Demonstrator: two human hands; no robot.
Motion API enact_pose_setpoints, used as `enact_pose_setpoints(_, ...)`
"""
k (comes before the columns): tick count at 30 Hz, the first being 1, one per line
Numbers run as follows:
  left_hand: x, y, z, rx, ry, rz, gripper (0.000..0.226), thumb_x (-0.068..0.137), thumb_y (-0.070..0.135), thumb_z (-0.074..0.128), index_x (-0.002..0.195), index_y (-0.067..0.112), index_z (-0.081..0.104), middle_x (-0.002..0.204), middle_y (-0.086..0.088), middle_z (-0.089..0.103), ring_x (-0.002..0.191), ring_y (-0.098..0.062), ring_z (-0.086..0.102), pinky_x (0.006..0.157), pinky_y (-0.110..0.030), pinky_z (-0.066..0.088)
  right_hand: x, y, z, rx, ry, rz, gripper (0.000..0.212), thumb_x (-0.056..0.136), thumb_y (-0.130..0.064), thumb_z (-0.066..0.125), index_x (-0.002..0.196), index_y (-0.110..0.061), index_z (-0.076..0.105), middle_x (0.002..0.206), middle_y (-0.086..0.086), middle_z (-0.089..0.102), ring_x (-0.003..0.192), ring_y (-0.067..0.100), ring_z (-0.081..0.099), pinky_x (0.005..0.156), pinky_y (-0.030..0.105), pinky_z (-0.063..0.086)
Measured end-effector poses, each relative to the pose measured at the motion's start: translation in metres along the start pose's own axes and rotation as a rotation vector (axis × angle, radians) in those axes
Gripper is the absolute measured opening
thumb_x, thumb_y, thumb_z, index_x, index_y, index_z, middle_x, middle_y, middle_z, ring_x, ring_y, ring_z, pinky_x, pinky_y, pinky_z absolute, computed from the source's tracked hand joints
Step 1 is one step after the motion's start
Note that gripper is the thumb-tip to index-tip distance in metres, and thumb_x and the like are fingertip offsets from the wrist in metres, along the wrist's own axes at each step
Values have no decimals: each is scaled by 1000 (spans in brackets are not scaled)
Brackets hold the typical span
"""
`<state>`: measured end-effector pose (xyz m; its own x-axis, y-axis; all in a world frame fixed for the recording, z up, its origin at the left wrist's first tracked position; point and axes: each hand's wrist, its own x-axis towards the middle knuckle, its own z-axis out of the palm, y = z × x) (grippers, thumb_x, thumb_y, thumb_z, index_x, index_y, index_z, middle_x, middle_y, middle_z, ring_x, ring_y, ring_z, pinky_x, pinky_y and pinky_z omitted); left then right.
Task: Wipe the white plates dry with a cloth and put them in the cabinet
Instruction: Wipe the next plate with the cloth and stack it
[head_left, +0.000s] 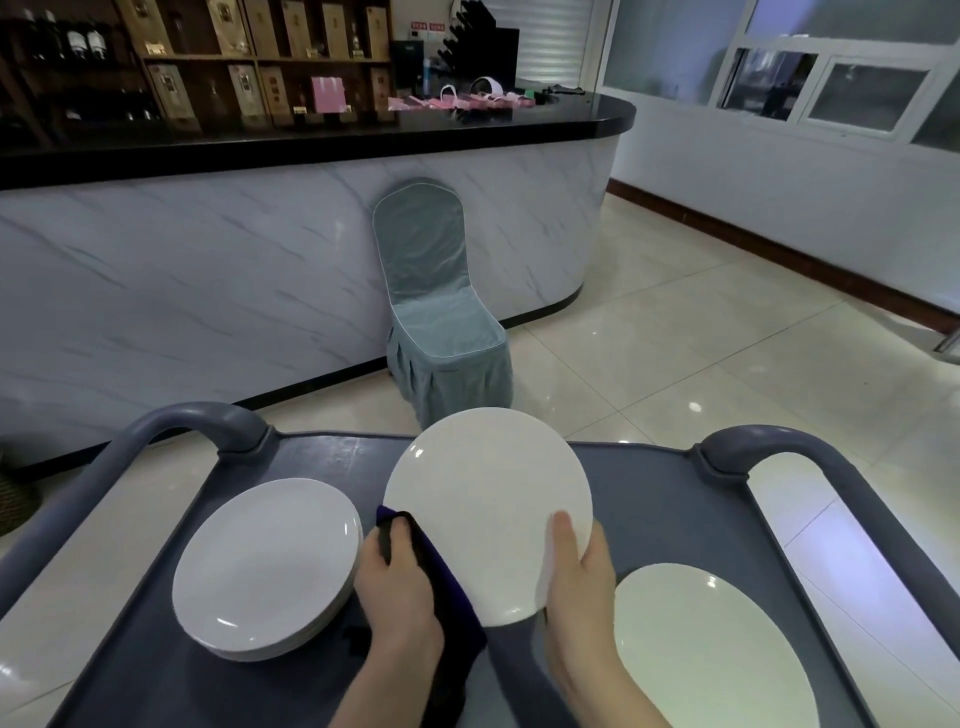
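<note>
Plate (488, 499): tilted above cart (332, 457).
Right hand (576, 566): gripped plate's right rim.
Left hand (400, 582): clutched cloth (460, 603) against plate's left edge.
Stack (267, 566): left of plate.

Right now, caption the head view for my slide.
Over a grey cart, the right hand holds a white plate while the left hand grips a dark cloth at its edge.

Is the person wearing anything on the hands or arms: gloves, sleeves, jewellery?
No. The left hand and right hand are bare, without gloves, rings or a watch in view. Both forearms are uncovered down to the frame's lower edge; no sleeve shows.
</note>
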<state>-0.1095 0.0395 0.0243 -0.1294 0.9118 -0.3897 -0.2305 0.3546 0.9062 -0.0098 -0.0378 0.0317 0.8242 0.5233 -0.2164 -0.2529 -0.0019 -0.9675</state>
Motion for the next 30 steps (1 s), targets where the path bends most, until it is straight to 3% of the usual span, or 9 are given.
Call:
enact_pose_setpoints(5,23,19,-9,44,-108,4,22,99,26,53,85,18,68,82,1,69,75,-14,60,63,-26,47,2,-19,-47,-515,-357,-566,73,83,-49,72,145,-52,33,148,-27,42,132,-6,43,101,8,38)
enact_pose_setpoints(9,40,31,-13,155,-223,-1,26,98,26,54,81,20,72,80,2,75,80,-19,67,69,-32,54,15,-28,-56,-1177,-572,-1334,58,88,-53,67,136,-24,59,156,6,38,145,24,35,117,41,30)
enact_pose_setpoints(15,48,38,-14,191,-297,-135,26,97,32,56,87,18,76,87,-4,77,80,-21,72,65,-32,55,18,-24,-42,-1285,-646,-1626,36,89,-14,62,121,-27,71,133,0,64,121,28,62,95,40,54)
enact_pose_setpoints(18,47,40,-11,27,-258,-377,34,95,36,59,105,5,70,91,-13,75,88,-31,68,77,-39,54,16,-29,-38,-1244,-631,-1532,31,90,-22,66,120,-30,71,126,-7,68,112,19,68,83,32,59)
enact_pose_setpoints(22,23,43,8,-82,-293,-415,54,85,47,66,118,5,59,99,-9,65,85,-31,62,76,-42,49,-2,-37,-21,-896,-759,-858,37,97,-40,55,132,-29,62,136,-22,57,124,-7,53,104,15,42)
enact_pose_setpoints(24,3,41,20,0,-326,-427,83,69,69,68,130,15,55,132,-7,57,115,-35,59,93,-48,49,-14,-35,-12,-694,-706,-615,31,99,-46,49,118,-32,70,112,-29,67,105,-12,59,90,11,44)
enact_pose_setpoints(26,-9,33,27,191,-428,-14,76,84,68,45,148,28,35,157,-2,30,142,-22,36,116,-46,31,-23,-35,-1,-526,-552,-481,38,96,-55,47,85,-24,66,72,-15,63,69,-5,53,65,16,40)
enact_pose_setpoints(28,-15,21,31,297,-513,462,55,100,40,30,152,27,20,161,4,18,149,-13,17,122,-43,18,-23,-40,8,-394,-396,-383,49,95,-57,49,72,-15,59,61,-8,54,60,0,45,57,20,37)
enact_pose_setpoints(30,-22,11,33,286,-611,658,54,100,28,27,152,27,16,163,9,12,150,-10,7,123,-44,10,-14,-48,13,-303,-277,-305,51,94,-50,50,68,-7,60,61,-4,59,58,9,49,57,25,42)
